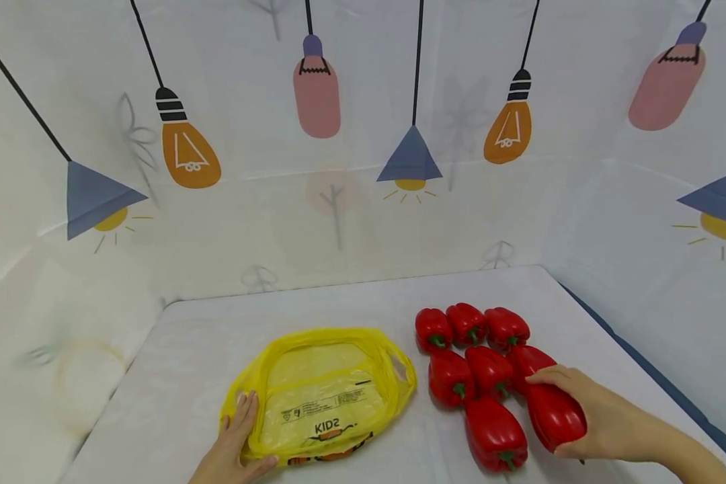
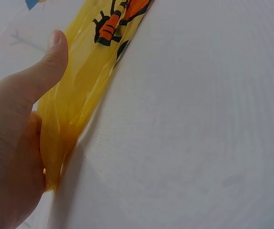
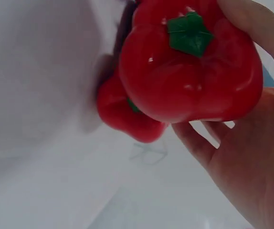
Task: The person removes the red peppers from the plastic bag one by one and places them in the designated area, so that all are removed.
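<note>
On the right, my right hand [image 1: 605, 417] grips a glossy red bell pepper [image 1: 553, 418], thumb on the near end and fingers on the far end. The right wrist view shows that pepper's green stem [image 3: 190, 36] and another bell pepper [image 3: 127, 107] behind it. Whether the gripped pepper touches the table cannot be told. A yellow plastic bag [image 1: 323, 396] lies at centre left, its opening spread wide. My left hand [image 1: 232, 444] touches the bag's near-left side with its thumb and fingers spread; in the left wrist view the bag hides part of the fingers.
Several more red bell peppers [image 1: 490, 370] sit clustered between the bag and my right hand. They stand on a white-covered table [image 1: 187, 349]. Pale curtains [image 1: 242, 228] printed with lamps and bulbs surround the table at the back and sides.
</note>
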`<state>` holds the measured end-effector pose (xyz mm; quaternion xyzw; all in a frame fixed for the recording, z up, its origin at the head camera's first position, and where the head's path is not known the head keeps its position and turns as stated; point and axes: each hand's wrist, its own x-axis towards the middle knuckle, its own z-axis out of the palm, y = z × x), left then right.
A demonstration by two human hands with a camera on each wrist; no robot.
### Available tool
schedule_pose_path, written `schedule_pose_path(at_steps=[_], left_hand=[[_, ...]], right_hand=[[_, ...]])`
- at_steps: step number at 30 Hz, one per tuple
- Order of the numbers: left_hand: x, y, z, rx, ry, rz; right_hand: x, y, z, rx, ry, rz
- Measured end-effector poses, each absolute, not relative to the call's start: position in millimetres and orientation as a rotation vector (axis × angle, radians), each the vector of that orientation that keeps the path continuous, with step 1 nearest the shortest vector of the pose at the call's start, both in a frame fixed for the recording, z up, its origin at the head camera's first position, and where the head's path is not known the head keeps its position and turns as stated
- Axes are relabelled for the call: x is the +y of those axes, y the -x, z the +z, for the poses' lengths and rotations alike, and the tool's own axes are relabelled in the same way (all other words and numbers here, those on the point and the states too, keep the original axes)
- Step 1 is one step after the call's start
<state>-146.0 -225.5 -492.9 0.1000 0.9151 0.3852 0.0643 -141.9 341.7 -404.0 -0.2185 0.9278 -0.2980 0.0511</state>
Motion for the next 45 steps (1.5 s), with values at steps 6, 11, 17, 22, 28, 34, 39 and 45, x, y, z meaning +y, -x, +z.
schedule_pose_path(at_steps=[6,11,17,22,28,34,39,45], left_hand=[[-225.9,146.6,-492.9,2.756,-0.296,1.153],[-225.8,146.8,-492.1,2.74,-0.278,1.135],[-225.6,146.0,-490.9,2.735,-0.266,1.12],[-224.9,145.2,-489.5,2.735,-0.246,1.091],[-225.3,145.2,-488.8,2.737,-0.258,1.076],[-225.1,143.9,-487.5,2.759,-0.282,1.097],[-222.8,141.7,-487.4,2.822,-0.322,1.097],[-220.3,143.5,-487.1,2.838,-0.389,1.136]], right_hand=[[338.9,140.8,-419.1,2.706,0.702,-0.974],[336.3,142.9,-426.5,2.686,0.752,-0.997],[337.0,143.3,-430.5,2.725,0.811,-0.973],[335.5,144.0,-430.2,2.742,0.794,-0.939],[332.2,142.7,-422.5,2.802,0.793,-0.887],[313.8,148.9,-398.5,3.044,0.903,-0.785],[281.8,160.8,-376.3,3.111,0.738,-0.902],[239.7,178.5,-363.0,3.099,0.629,-0.957]])
